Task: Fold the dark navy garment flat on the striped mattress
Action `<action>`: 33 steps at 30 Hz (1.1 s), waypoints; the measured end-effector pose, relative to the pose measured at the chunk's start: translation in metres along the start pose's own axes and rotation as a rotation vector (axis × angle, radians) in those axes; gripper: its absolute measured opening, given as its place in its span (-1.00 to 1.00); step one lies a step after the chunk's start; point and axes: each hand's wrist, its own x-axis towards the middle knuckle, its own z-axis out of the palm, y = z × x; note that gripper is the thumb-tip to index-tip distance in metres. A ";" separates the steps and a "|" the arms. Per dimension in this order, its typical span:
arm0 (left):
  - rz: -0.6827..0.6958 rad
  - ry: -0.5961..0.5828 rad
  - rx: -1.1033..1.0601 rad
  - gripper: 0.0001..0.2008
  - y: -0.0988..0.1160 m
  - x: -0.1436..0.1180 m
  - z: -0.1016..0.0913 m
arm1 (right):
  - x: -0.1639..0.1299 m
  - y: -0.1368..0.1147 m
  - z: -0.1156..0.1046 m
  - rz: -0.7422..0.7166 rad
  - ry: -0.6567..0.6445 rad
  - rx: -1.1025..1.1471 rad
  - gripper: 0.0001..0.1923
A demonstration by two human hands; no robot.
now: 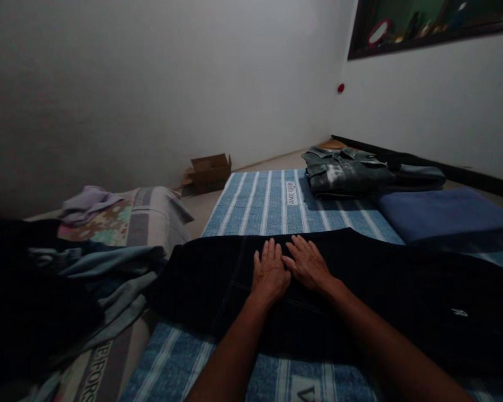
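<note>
A dark pair of trousers lies spread flat across a blue striped mattress. My left hand and my right hand rest side by side, palms down, on the middle of the dark fabric. The fingers of both hands are stretched out flat and point away from me. Neither hand holds anything.
A folded denim jacket and a folded blue cloth lie at the far right of the mattress. A heap of loose clothes covers a patterned pillow at the left. An open cardboard box stands on the floor by the wall.
</note>
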 end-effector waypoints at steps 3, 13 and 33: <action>-0.002 0.017 -0.010 -0.40 0.000 -0.003 0.001 | 0.001 -0.001 -0.002 -0.001 0.010 -0.007 -0.53; -0.002 0.120 -0.031 -0.40 0.002 -0.003 0.005 | 0.060 -0.001 -0.027 0.034 -0.033 -0.107 -0.71; 0.025 0.174 -0.063 -0.44 0.003 -0.002 0.007 | 0.087 -0.012 -0.041 0.085 -0.292 -0.164 -0.66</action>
